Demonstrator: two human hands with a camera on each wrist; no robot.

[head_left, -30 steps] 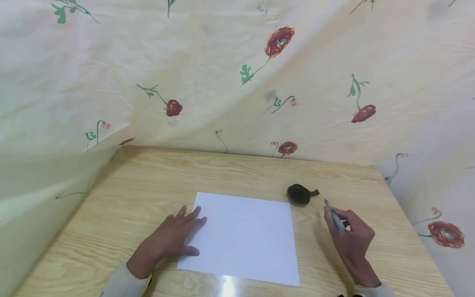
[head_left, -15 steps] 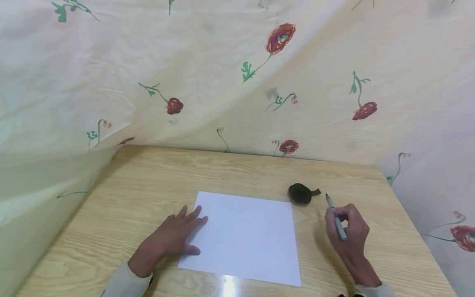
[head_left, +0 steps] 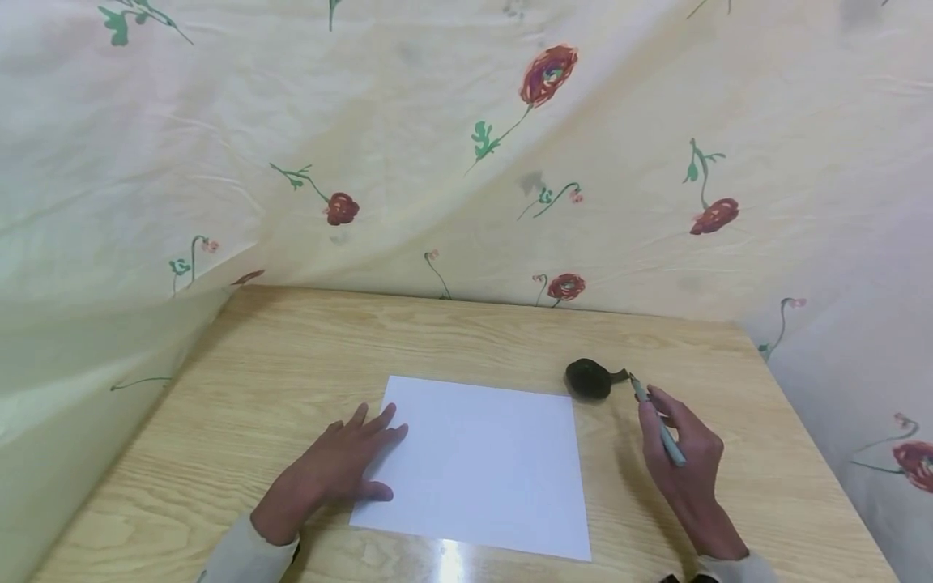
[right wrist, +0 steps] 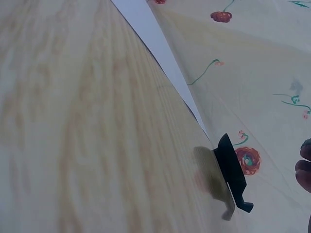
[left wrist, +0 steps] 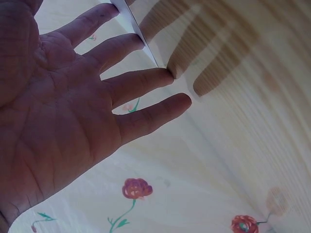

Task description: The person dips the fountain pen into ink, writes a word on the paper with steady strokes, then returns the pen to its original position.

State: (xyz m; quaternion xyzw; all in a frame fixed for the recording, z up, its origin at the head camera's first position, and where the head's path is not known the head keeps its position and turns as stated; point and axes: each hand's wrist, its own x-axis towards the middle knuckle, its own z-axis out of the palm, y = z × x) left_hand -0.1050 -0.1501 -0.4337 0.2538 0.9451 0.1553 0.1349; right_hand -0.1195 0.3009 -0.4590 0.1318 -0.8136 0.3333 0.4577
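My left hand (head_left: 350, 457) lies with spread fingers over the left edge of a blank white sheet of paper (head_left: 481, 470). In the left wrist view the palm and straight fingers (left wrist: 141, 85) show, the fingertips at the sheet's edge. My right hand (head_left: 685, 453) pinches a grey-green pen (head_left: 666, 441), its dark tip pointing away from me. That tip appears close to the short tail of a small round black object (head_left: 589, 379); whether they touch I cannot tell. In the right wrist view the black object (right wrist: 231, 170) looks like a shallow dish with a bent handle; only fingertips (right wrist: 305, 165) show at the right edge.
The wood-grain table (head_left: 313, 340) is glossy and reflects light near its front. Pale cloth with red flowers (head_left: 437, 162) hangs behind it and along both sides.
My right hand has shifted the pen so its tip moved up and left, nearer the black object's tail, and its fingers have rearranged on the barrel. My left hand and the paper stay put.
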